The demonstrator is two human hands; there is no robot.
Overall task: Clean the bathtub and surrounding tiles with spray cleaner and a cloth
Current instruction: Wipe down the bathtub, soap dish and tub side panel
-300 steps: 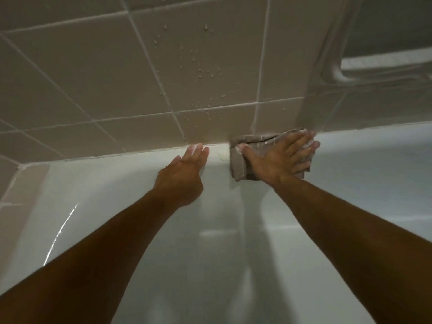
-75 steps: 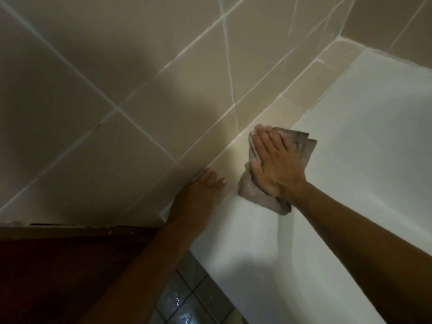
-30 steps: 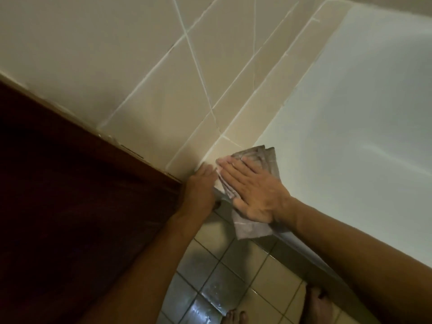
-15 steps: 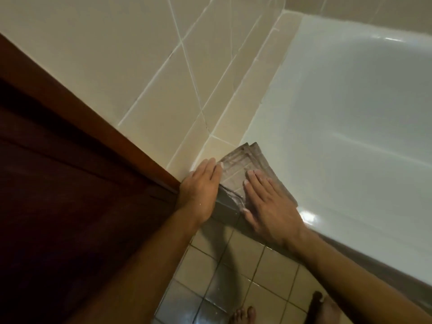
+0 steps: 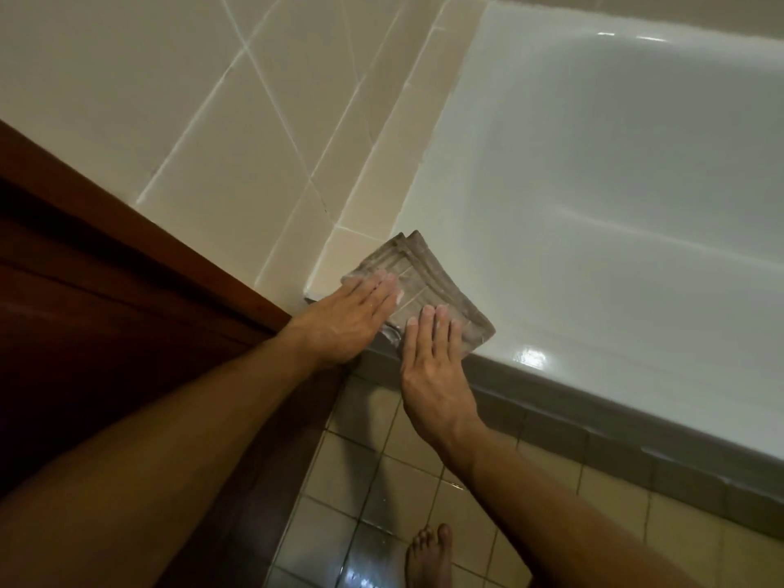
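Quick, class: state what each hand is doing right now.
Left hand: open, fingers flat on the cloth.
Right hand: open, fingers flat on the same cloth at the bathtub corner.

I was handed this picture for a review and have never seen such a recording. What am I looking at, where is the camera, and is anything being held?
There is no machine here: a person wears one camera on the head, looking down at their own bare arms. Both hands lie flat with straight fingers on a folded grey cloth at the corner of a white bathtub, next to the beige wall tiles. The left hand and the right hand press the cloth; neither grips it. Below are floor tiles and a bare foot. No spray bottle shows.
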